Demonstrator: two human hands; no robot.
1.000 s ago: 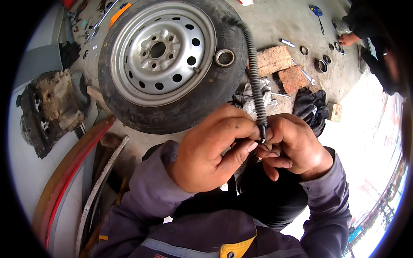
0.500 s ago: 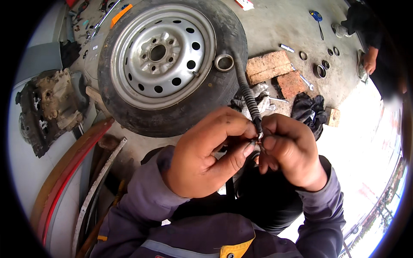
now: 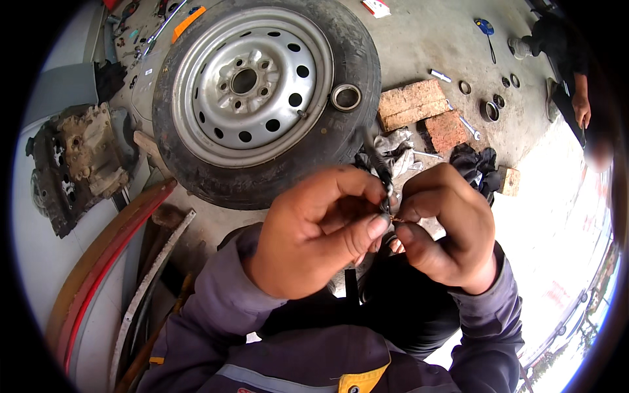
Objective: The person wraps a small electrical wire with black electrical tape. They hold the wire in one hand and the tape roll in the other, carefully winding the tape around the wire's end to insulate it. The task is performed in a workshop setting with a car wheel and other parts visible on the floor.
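Note:
My left hand [image 3: 304,239] is closed in a pinch around the lower end of a black cable [image 3: 378,162], whose ribbed sleeve rises blurred toward the tyre. Thin copper-coloured wire strands [image 3: 394,219] stick out at that end, between my two thumbs. On the right, my right hand [image 3: 452,229] pinches the strands between thumb and forefinger. Both hands meet above my lap. Beyond them lies a wheel with a black tyre [image 3: 357,56] and a silver steel rim [image 3: 275,46]; a metal ring [image 3: 346,97] rests on the tyre's right side.
Right of the tyre are bricks [image 3: 413,103], a wrench [image 3: 470,129], dark cloth [image 3: 473,164] and several rings [image 3: 489,111]. A dirty metal part [image 3: 85,154] and curved panels [image 3: 114,255] stand at left. Another person's hand [image 3: 581,110] holds a thin tool at far right.
My right hand has shifted slightly right, its fingertips now on the strands. The cable's ribbed part has tilted and blurred. The other person's hand has moved right and lower.

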